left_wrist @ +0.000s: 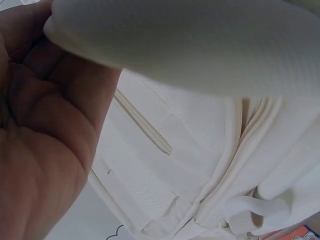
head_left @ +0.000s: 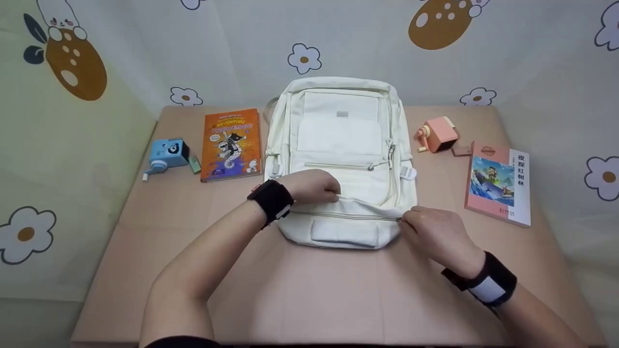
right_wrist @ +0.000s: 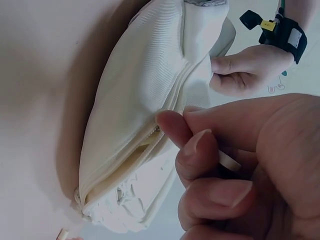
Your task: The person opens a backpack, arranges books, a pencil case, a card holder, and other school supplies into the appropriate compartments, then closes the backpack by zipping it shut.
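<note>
A cream backpack [head_left: 341,130] lies on its back on the table. Along the lower part of its front, my left hand [head_left: 312,186] pinches the fabric flap [left_wrist: 190,50] above a zipper and lifts it slightly. At the bag's lower right side, my right hand [head_left: 437,237] grips the zipper pull between thumb and fingers; a pale tab [right_wrist: 229,161] shows among those fingers in the right wrist view. Beside them the zipper [right_wrist: 132,160] gapes on one stretch. What lies inside the bag is hidden.
Left of the bag are an orange book [head_left: 231,145], a blue pencil sharpener [head_left: 167,153] with a crank and a small green eraser [head_left: 195,164]. On the right are a pink sharpener [head_left: 439,134], a small brownish piece [head_left: 462,151] and a pink-and-white book [head_left: 498,183].
</note>
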`<state>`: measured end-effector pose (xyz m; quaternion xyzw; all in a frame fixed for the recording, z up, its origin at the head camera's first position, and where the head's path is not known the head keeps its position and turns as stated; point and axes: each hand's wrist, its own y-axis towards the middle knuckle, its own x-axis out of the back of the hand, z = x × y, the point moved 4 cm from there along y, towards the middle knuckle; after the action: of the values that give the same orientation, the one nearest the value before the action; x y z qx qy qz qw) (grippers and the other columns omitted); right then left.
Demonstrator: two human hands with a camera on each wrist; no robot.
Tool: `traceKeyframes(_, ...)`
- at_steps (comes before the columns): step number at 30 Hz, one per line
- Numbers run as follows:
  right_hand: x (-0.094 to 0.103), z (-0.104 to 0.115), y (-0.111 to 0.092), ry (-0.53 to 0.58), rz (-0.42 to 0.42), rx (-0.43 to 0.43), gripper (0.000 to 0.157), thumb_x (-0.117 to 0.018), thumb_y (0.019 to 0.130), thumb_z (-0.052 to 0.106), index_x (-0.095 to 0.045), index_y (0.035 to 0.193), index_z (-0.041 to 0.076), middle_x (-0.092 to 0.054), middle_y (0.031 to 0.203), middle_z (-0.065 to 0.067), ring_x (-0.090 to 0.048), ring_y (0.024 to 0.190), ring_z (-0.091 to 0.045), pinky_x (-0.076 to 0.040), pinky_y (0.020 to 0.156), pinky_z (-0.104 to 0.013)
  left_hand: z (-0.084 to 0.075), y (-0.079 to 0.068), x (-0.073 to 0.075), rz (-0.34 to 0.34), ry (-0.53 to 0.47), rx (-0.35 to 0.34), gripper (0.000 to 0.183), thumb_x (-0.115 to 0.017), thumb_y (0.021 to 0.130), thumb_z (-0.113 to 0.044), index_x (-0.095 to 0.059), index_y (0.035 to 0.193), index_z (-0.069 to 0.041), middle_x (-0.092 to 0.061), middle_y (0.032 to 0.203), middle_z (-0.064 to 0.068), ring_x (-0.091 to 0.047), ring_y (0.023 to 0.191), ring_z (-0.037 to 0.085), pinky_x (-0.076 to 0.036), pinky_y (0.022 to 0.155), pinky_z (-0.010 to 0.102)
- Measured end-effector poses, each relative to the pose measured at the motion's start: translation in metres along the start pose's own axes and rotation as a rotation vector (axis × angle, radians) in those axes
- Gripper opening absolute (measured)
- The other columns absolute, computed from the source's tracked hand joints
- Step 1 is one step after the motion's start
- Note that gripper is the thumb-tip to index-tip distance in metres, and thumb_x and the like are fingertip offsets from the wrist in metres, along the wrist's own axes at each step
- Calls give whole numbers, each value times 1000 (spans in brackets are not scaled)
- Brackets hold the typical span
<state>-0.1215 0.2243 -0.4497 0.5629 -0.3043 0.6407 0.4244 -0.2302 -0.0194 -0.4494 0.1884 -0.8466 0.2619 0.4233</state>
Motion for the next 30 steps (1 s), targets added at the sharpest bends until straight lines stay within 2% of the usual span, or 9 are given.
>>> traceKeyframes(6,1,8,4,18,-20,17,15,-72,93,14,-68,79,17,-45,65,9,-41,55,-9,-36,51,-29,1,2,1,12,13,3,18,-62,102,-19,-73,104,-5,-66,96,3,-57,89,18,-47,90,36)
traceKeyframes(22,0,28,18,30,-11,39,20,-69,96,17,-64,76,19,-43,63,10,-40,54,-9,-35,49,-29,3,1,1,17,-6,12,17,-61,103,-19,-71,100,-5,-62,91,1,-54,85,16,-45,86,34)
traceKeyframes(30,1,43,28,16,-49,94,22,-68,96,15,-65,75,18,-44,63,10,-43,54,-9,-35,47,-29,2,1,1,13,-2,0,16,-62,101,-17,-72,102,-5,-64,94,3,-55,87,17,-46,89,34)
